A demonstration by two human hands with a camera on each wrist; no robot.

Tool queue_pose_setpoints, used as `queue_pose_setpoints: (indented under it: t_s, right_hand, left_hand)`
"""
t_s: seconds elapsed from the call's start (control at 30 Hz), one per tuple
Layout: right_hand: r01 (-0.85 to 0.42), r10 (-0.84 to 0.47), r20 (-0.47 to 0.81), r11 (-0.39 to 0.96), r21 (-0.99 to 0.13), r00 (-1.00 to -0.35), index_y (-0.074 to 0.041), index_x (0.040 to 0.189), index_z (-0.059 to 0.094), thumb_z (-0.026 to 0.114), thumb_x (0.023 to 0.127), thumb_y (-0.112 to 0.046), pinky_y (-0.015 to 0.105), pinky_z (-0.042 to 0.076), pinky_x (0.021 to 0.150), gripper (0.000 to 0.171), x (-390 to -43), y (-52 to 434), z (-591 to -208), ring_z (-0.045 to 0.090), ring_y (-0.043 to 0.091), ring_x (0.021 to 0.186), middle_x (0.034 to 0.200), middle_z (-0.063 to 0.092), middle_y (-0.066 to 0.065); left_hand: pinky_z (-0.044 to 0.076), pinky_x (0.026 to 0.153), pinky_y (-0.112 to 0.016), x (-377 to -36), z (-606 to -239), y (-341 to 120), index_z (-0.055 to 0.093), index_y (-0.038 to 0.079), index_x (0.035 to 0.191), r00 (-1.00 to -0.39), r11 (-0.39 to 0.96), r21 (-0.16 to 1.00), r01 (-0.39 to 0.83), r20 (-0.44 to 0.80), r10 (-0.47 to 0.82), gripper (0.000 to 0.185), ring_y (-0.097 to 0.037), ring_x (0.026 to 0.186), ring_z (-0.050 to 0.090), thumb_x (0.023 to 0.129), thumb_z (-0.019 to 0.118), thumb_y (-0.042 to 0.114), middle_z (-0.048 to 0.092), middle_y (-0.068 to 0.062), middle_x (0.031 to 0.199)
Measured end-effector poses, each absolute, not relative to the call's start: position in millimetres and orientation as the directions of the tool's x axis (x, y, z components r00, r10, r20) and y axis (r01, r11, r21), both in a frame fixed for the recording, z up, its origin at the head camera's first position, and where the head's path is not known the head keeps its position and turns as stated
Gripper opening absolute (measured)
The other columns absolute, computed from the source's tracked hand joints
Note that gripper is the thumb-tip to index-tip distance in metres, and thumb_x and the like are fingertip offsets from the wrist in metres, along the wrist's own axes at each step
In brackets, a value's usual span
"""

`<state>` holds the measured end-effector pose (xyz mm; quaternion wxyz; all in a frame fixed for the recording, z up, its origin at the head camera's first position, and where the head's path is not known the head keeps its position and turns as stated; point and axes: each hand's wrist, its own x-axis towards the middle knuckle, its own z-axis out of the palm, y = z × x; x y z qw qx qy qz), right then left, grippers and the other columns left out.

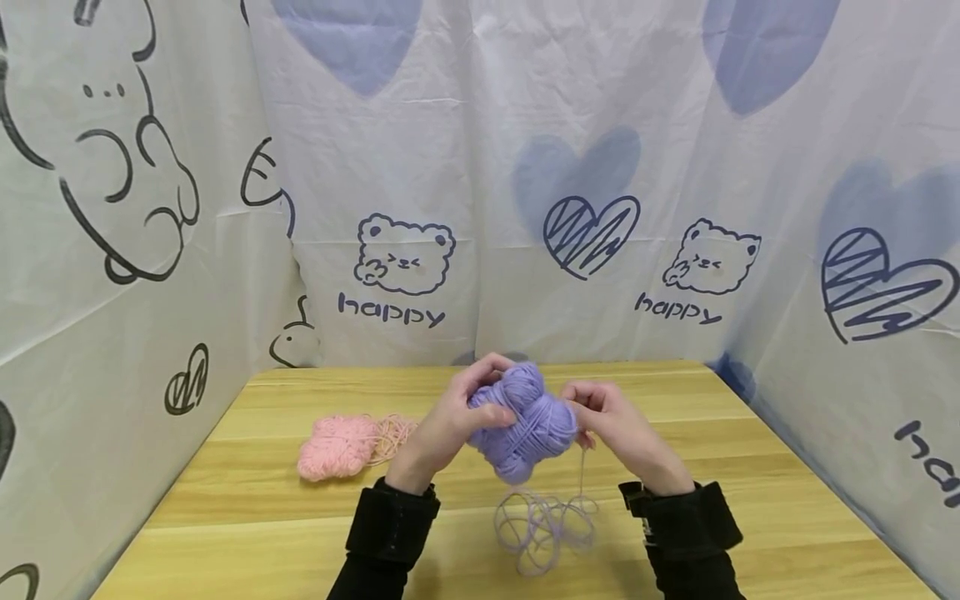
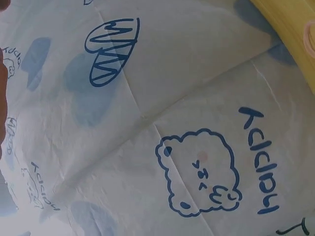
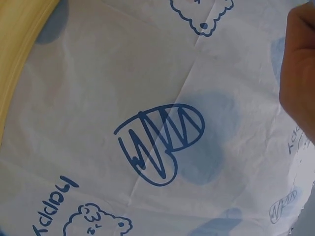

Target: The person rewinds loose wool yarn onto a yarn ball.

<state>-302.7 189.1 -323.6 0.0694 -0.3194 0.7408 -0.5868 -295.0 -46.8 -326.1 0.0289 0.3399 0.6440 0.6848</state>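
Centrally, left hand (image 1: 450, 421) clasps the yarn ball (image 1: 525, 421); right hand (image 1: 618, 425), touching at frame-right, pinches its strand (image 1: 581, 467) hanging toward lower centre.

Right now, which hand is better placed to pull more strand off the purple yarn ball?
Probably the right hand: it pinches the strand leading down to the loose loops on the table. The left hand has its grip round the purple yarn ball, steadying it.

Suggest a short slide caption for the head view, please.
Left hand grips a purple yarn ball while right hand pinches its strand over a wooden table.
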Motion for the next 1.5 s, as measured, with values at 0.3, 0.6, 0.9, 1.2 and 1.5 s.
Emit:
queue_pose_setpoints:
  t_s: [0.3,0.6,0.9,1.2,1.5]
  right_hand:
    - [-0.4,-0.477,0.36,-0.019,-0.916,-0.802,-0.007,0.087,0.059,0.051,0.099,-0.012,0.032,0.026,0.044,0.016,-297.7,189.9,-319.5,0.034,0.013,0.05,0.059,0.042,-0.005]
    - [-0.449,-0.452,0.383,0.044,-0.892,-0.806,-0.003,0.1,0.069,0.057,0.096,-0.01,0.032,0.031,0.046,0.014,-293.8,189.6,-318.1,0.035,0.015,0.049,0.061,0.046,-0.007]
    - [-0.47,-0.539,0.352,0.095,-0.878,-0.765,0.003,0.1,0.07,0.059,0.095,-0.01,0.028,0.037,0.044,0.018,-292.7,182.9,-318.7,0.041,0.016,0.05,0.065,0.055,-0.004]
    - [-0.451,-0.602,0.25,0.206,-0.869,-0.758,-0.002,0.097,0.073,0.062,0.094,-0.018,0.026,0.033,0.04,0.019,-296.5,174.5,-323.8,0.044,0.009,0.051,0.062,0.054,-0.002]
    - [-0.414,-0.616,0.214,0.201,-0.888,-0.758,0.0,0.099,0.071,0.06,0.095,-0.017,0.024,0.033,0.042,0.021,-303.1,168.8,-333.7,0.041,0.003,0.051,0.062,0.054,-0.006]
  left_hand:
    - [0.052,0.08,-0.037,-298.8,-329.3,-44.5,0.056,0.012,0.116,-0.771,0.004,0.863,0.506,0.451,0.45,0.041,-0.02,0.094,0.058,0.076,0.067,0.015,0.06,-0.013,0.109]
    - [0.052,0.077,-0.034,-299.2,-330.8,-41.0,0.055,0.015,0.115,-0.83,0.131,0.833,0.538,0.496,0.254,0.041,-0.019,0.091,0.057,0.078,0.073,0.015,0.06,-0.01,0.104]
    - [0.055,0.078,-0.036,-298.2,-329.0,-37.5,0.052,0.016,0.114,-0.87,0.058,0.87,0.489,0.483,0.097,0.04,-0.021,0.094,0.059,0.081,0.075,0.018,0.059,-0.01,0.108]
    - [0.053,0.089,-0.034,-298.1,-325.1,-38.2,0.046,0.007,0.114,-0.869,-0.165,0.855,0.492,0.493,-0.04,0.04,-0.021,0.103,0.058,0.082,0.071,0.011,0.053,-0.01,0.116]
    - [0.052,0.095,-0.036,-297.8,-323.9,-40.0,0.046,0.008,0.115,-0.878,-0.283,0.84,0.463,0.478,-0.018,0.038,-0.023,0.107,0.058,0.084,0.067,0.014,0.053,-0.009,0.117]
